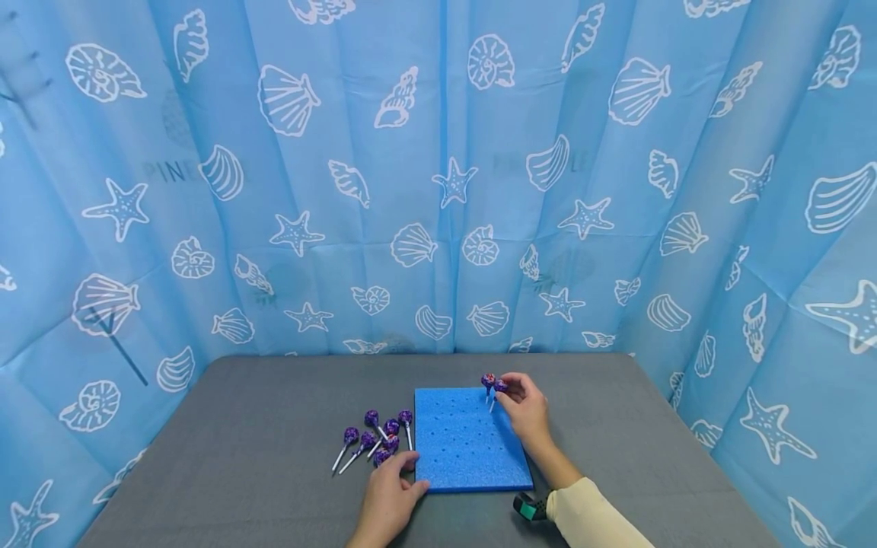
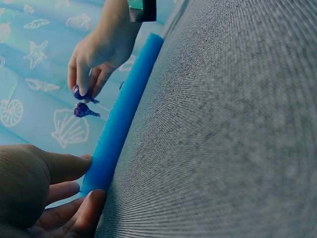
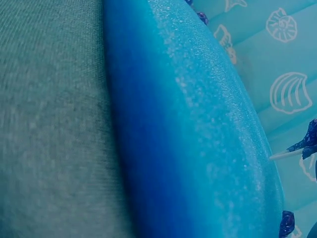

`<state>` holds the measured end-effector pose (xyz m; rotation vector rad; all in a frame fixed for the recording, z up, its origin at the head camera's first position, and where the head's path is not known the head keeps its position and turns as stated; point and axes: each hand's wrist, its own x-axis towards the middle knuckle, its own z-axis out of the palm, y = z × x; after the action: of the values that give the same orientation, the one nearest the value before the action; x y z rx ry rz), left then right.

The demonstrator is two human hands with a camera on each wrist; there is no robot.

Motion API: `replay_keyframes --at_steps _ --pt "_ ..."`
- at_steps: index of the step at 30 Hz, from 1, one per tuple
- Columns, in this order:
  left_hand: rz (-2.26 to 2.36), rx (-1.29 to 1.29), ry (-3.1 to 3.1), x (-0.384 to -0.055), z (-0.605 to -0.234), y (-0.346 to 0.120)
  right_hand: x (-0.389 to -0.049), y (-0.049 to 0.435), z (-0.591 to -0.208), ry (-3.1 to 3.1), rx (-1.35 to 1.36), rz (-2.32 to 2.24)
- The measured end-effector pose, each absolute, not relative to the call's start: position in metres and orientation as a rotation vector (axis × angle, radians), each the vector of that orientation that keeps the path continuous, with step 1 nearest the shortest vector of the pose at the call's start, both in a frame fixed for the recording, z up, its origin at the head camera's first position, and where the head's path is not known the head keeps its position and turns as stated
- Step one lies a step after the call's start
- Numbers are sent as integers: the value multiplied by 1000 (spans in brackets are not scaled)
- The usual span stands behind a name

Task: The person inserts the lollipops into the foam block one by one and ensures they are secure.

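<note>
My right hand point(image 1: 524, 407) pinches a purple-wrapped lollipop point(image 1: 501, 386) above the far right part of the blue foam board point(image 1: 466, 445). Its white stick slants down toward the board, which has rows of small holes. Close beside it, a second lollipop point(image 1: 488, 379) stands upright at the board's far edge. At the near left corner, my left hand point(image 1: 388, 498) grips the board with thumb and fingers. The left wrist view shows that thumb and fingers against the board's edge point(image 2: 126, 114). In the right wrist view, a lollipop point(image 3: 309, 141) with its white stick shows at the right edge.
Several purple lollipops point(image 1: 368, 440) lie in a loose pile left of the board, by my left fingertips. The grey cloth-covered table point(image 1: 274, 441) extends around them. Behind it hangs a blue curtain point(image 1: 438, 190) with white shell prints. A dark band point(image 1: 530, 506) circles my right wrist.
</note>
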<state>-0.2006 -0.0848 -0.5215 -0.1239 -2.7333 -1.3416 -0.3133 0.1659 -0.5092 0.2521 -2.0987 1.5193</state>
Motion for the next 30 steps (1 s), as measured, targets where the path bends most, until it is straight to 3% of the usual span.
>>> replay_keyframes --at_steps 30 --pt "-1350 -108 -2739 -203 -524 -85 -308 172 -504 -2149 373 1287"
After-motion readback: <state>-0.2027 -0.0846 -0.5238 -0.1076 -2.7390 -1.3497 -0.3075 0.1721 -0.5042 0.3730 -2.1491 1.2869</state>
